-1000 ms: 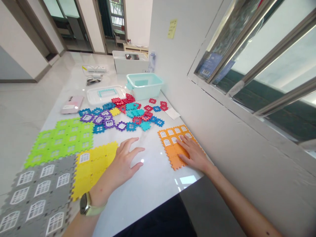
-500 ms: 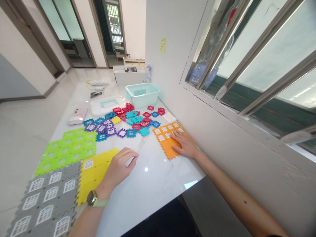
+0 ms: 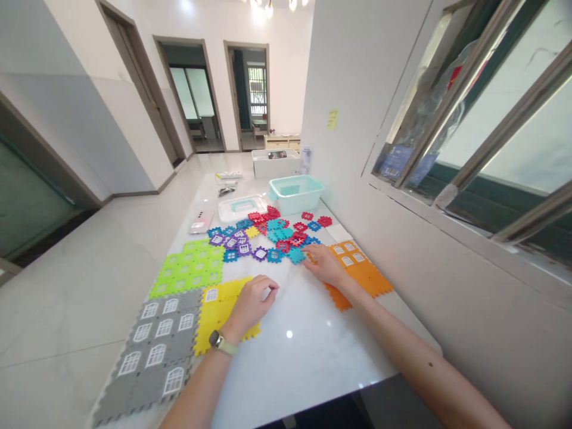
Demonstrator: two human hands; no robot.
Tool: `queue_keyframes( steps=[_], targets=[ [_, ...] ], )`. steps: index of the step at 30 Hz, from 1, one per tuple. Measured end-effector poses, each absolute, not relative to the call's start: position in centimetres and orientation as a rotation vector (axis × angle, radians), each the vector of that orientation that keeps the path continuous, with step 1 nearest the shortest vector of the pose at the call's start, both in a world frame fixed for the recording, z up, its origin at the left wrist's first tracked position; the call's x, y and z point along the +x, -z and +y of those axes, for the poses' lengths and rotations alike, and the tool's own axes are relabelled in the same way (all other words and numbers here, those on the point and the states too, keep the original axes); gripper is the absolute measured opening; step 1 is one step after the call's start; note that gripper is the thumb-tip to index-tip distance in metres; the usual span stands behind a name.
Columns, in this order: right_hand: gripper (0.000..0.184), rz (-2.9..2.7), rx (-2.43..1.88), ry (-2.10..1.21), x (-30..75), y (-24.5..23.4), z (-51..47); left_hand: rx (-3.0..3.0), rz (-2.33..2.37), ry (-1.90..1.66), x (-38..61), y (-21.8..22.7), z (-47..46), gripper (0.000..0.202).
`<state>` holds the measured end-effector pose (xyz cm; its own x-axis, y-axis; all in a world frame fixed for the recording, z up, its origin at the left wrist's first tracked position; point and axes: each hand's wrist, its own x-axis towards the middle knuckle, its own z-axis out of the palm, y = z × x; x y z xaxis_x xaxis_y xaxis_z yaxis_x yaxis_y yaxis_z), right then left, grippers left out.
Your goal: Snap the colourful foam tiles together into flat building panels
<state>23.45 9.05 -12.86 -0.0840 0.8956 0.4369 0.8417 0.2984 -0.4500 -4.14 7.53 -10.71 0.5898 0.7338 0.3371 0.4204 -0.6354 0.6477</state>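
Note:
My right hand point(image 3: 322, 265) reaches off the orange foam mat point(image 3: 366, 277) with window prints. Its fingertips pinch a small orange piece point(image 3: 310, 257), which is partly hidden and blurred, right beside a teal foam tile point(image 3: 295, 256). That tile lies at the edge of a loose pile of red, teal, blue and purple tiles point(image 3: 268, 238). My left hand point(image 3: 252, 304) is curled, with nothing visible in it, above the yellow foam mat point(image 3: 218, 316). A lime green mat point(image 3: 187, 268) and a grey mat point(image 3: 156, 351) with white windows lie further left.
A teal plastic tub point(image 3: 296, 193), a clear lidded box point(image 3: 241, 208), a phone point(image 3: 201, 221) and a white box point(image 3: 274, 162) stand further along the white table point(image 3: 290, 375). A wall and window run along its right side.
My right hand has moved left off the orange mat to the pile's edge. The head view has lifted and widened, showing more of the room. My left hand has shifted little.

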Motion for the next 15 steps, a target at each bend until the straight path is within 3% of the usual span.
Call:
queue_keyframes(
  steps=[7, 15],
  targets=[
    [0.004, -1.957, -1.573, -0.112, 19.7, 13.4, 10.8, 2.297, 1.029, -0.83, -4.5, 11.7, 8.3, 0.017],
    [0.023, -2.124, -1.438, -0.318, 18.0, 11.6, 6.8, 2.401, 1.021, -0.775, -4.2, 11.9, 8.0, 0.033]
  ],
)
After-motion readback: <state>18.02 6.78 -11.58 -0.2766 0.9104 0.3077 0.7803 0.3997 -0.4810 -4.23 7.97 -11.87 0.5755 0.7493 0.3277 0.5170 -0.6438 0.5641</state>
